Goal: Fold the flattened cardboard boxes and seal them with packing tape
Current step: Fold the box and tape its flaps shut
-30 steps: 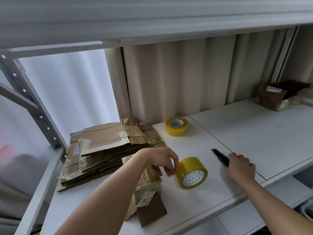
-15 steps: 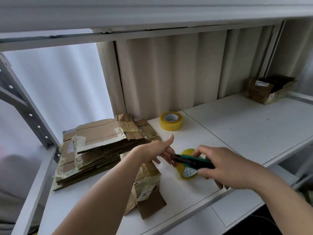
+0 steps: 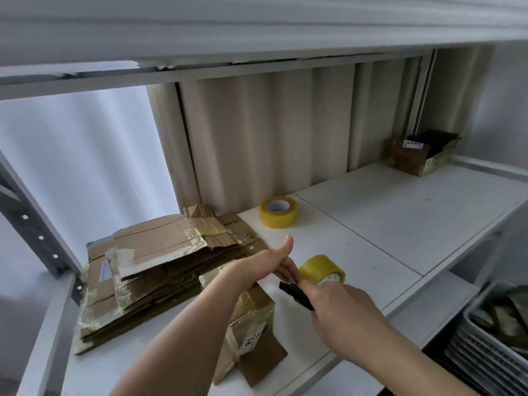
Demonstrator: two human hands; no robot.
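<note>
Grey basket (image 3: 491,318) beside white shelf (image 3: 400,212)

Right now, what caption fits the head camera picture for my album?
Right hand grips a dark cutter beside a yellow tape roll while the left hand touches it.

A stack of flattened cardboard boxes (image 3: 160,270), brown with old tape strips, lies at the shelf's left end. A small taped box (image 3: 251,332) lies near the front edge. One yellow tape roll (image 3: 321,270) stands on edge mid-shelf; another tape roll (image 3: 278,211) lies flat near the back edge.
</note>
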